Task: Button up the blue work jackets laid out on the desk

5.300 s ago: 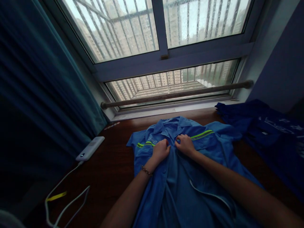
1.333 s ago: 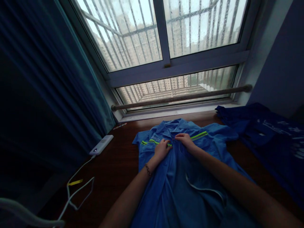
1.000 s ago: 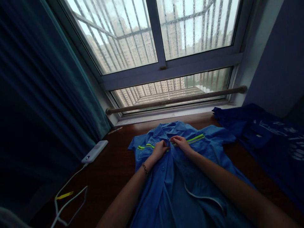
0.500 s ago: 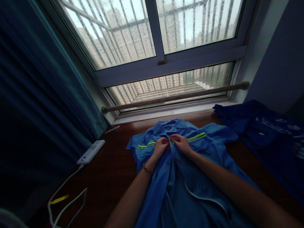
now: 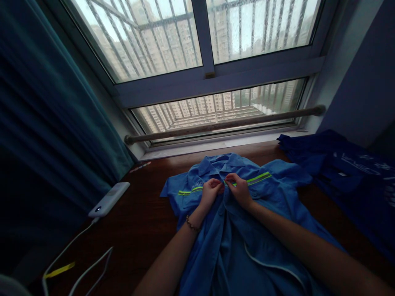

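A blue short-sleeved shirt [image 5: 280, 197] with yellow-green reflective stripes across the chest lies spread out, its collar toward the window. At the front opening, level with the stripes, my left hand [image 5: 210, 192] pinches one front edge. Close beside it, my right hand [image 5: 239, 190] pinches the other edge, fingertips nearly meeting those of the left. Whatever lies between the fingertips is too small to make out. Below the hands the two front panels hang apart in loose folds.
A darker blue garment [image 5: 348, 172] with white print lies at the right. On the brown wooden surface [image 5: 145, 213] at left rest a white power bank [image 5: 109, 200], its white cable [image 5: 72, 241] and a yellow strip [image 5: 60, 270]. A rail [image 5: 222, 125] crosses the window; a curtain [image 5: 58, 111] hangs left.
Both hands have shifted slightly right along with the pinched shirt edges, still close together. The camera view has tilted and moved a little.
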`<state>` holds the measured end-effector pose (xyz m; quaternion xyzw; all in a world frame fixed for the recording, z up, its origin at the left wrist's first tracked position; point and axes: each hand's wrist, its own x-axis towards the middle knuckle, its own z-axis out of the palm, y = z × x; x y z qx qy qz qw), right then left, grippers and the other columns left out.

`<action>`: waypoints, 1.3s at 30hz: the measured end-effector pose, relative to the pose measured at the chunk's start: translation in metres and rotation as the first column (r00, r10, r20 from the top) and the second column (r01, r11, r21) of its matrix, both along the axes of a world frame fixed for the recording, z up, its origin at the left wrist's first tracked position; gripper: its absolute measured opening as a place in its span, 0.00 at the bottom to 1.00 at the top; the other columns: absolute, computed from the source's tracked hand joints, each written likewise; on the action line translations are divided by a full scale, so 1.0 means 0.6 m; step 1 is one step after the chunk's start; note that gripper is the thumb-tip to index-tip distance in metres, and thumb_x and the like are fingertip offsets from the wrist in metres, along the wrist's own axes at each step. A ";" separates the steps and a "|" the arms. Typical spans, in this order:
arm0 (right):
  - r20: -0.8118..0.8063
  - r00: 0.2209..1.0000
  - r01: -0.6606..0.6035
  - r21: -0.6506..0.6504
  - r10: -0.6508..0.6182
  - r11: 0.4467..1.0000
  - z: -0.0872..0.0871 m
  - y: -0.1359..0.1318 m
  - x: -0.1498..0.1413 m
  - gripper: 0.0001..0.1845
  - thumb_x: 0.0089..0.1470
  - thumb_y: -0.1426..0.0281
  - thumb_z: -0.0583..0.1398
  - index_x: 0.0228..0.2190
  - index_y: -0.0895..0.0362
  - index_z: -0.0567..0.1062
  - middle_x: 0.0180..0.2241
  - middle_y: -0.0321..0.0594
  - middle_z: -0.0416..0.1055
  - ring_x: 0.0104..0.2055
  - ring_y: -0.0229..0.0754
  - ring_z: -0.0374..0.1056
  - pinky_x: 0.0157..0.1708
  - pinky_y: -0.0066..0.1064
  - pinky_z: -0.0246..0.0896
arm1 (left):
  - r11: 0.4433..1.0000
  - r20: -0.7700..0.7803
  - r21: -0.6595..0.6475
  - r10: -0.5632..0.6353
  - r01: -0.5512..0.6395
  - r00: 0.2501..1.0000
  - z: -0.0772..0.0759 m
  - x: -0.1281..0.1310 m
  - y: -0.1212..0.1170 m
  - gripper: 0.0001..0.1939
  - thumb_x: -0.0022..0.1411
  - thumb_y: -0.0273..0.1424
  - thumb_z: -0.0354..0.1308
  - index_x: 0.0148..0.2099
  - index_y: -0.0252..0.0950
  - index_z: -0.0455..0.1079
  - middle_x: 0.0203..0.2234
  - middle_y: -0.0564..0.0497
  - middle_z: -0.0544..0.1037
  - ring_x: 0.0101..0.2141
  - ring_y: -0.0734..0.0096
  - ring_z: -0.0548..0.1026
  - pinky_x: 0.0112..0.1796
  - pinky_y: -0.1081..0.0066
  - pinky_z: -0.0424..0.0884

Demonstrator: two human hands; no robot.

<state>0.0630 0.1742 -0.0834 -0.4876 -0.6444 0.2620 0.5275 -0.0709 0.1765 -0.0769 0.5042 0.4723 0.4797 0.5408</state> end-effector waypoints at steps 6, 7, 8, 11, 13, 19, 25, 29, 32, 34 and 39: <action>0.007 0.999 0.030 0.058 -0.031 0.998 0.003 -0.007 -0.001 0.07 0.48 0.71 0.56 0.33 0.56 0.67 0.31 0.37 0.71 0.34 0.39 0.68 0.37 0.28 0.61 | 0.942 -0.366 0.331 0.179 -0.052 0.913 0.022 0.010 -0.023 0.04 0.55 0.30 0.52 0.31 0.35 0.66 0.23 0.52 0.73 0.25 0.71 0.71 0.27 0.73 0.66; 0.009 0.999 0.036 0.063 -0.036 0.997 0.004 -0.008 -0.002 0.06 0.48 0.71 0.56 0.33 0.56 0.67 0.31 0.38 0.71 0.34 0.39 0.68 0.37 0.28 0.61 | 0.926 -0.410 0.373 0.216 -0.053 0.886 0.025 0.012 -0.027 0.05 0.56 0.30 0.51 0.31 0.35 0.66 0.23 0.52 0.73 0.25 0.71 0.71 0.27 0.73 0.65; 0.009 0.999 0.039 0.063 -0.040 0.997 0.004 -0.009 -0.002 0.06 0.48 0.70 0.56 0.32 0.56 0.67 0.31 0.38 0.71 0.34 0.39 0.68 0.37 0.29 0.61 | 0.914 -0.440 0.402 0.246 -0.055 0.863 0.026 0.013 -0.030 0.05 0.56 0.30 0.51 0.31 0.35 0.66 0.23 0.52 0.73 0.25 0.71 0.71 0.27 0.73 0.65; -0.022 1.000 0.023 0.045 -0.022 0.999 0.002 -0.009 -0.003 0.07 0.47 0.70 0.56 0.33 0.56 0.66 0.30 0.38 0.71 0.34 0.40 0.68 0.37 0.30 0.62 | 0.898 -0.461 0.434 0.286 -0.068 0.840 0.023 0.016 -0.034 0.06 0.56 0.30 0.50 0.32 0.35 0.68 0.24 0.52 0.74 0.26 0.71 0.71 0.29 0.73 0.64; -0.053 0.999 0.002 0.040 0.000 0.999 0.000 -0.007 -0.002 0.08 0.47 0.69 0.57 0.33 0.56 0.66 0.29 0.38 0.71 0.33 0.40 0.68 0.35 0.31 0.63 | 0.896 -0.438 0.434 0.296 -0.088 0.849 0.016 0.015 -0.031 0.07 0.56 0.30 0.50 0.32 0.35 0.69 0.26 0.51 0.74 0.28 0.70 0.71 0.30 0.73 0.65; -0.012 1.000 -0.021 0.047 0.021 0.999 -0.002 -0.001 0.000 0.07 0.45 0.71 0.58 0.31 0.57 0.66 0.28 0.37 0.69 0.30 0.39 0.67 0.33 0.31 0.62 | 0.939 -0.272 0.328 0.194 -0.099 0.942 0.004 0.010 -0.016 0.09 0.54 0.33 0.52 0.30 0.33 0.70 0.24 0.50 0.74 0.27 0.69 0.71 0.30 0.72 0.65; 0.088 0.996 -0.026 0.065 0.020 0.998 0.001 -0.003 -0.002 0.08 0.45 0.73 0.58 0.32 0.57 0.66 0.29 0.38 0.68 0.32 0.39 0.65 0.34 0.31 0.61 | 0.975 -0.121 0.179 0.155 -0.132 0.980 -0.001 0.009 -0.004 0.12 0.45 0.36 0.61 0.27 0.32 0.67 0.21 0.53 0.71 0.24 0.72 0.68 0.28 0.74 0.62; 0.056 0.998 -0.041 0.065 0.037 0.997 0.002 -0.002 -0.003 0.11 0.44 0.72 0.59 0.33 0.58 0.66 0.29 0.37 0.67 0.31 0.38 0.64 0.33 0.30 0.61 | 0.984 0.037 0.051 0.170 -0.172 0.985 -0.012 0.008 0.002 0.12 0.44 0.35 0.61 0.27 0.32 0.65 0.19 0.56 0.68 0.21 0.77 0.65 0.24 0.76 0.59; 0.035 0.998 -0.058 0.069 0.056 0.996 0.002 -0.002 -0.003 0.11 0.44 0.71 0.59 0.34 0.58 0.67 0.29 0.37 0.66 0.31 0.38 0.64 0.33 0.30 0.61 | 0.984 0.081 0.019 0.175 -0.177 0.981 -0.019 0.007 0.005 0.13 0.45 0.36 0.60 0.29 0.33 0.64 0.19 0.57 0.67 0.19 0.79 0.63 0.22 0.77 0.58; 0.020 0.998 -0.064 0.067 0.063 0.996 0.002 -0.001 -0.003 0.12 0.44 0.71 0.59 0.34 0.58 0.67 0.29 0.37 0.66 0.31 0.38 0.64 0.34 0.30 0.62 | 0.981 0.105 0.011 0.192 -0.194 0.976 -0.021 0.007 0.006 0.14 0.44 0.35 0.61 0.31 0.33 0.63 0.20 0.57 0.68 0.19 0.79 0.64 0.22 0.77 0.59; -0.021 0.996 -0.084 0.059 0.086 0.995 -0.001 0.000 -0.003 0.13 0.44 0.70 0.60 0.34 0.58 0.67 0.30 0.37 0.67 0.32 0.38 0.65 0.35 0.31 0.62 | 0.978 0.201 -0.004 0.203 -0.207 0.958 -0.020 0.007 0.005 0.16 0.41 0.31 0.62 0.33 0.34 0.61 0.22 0.56 0.69 0.21 0.79 0.66 0.23 0.78 0.60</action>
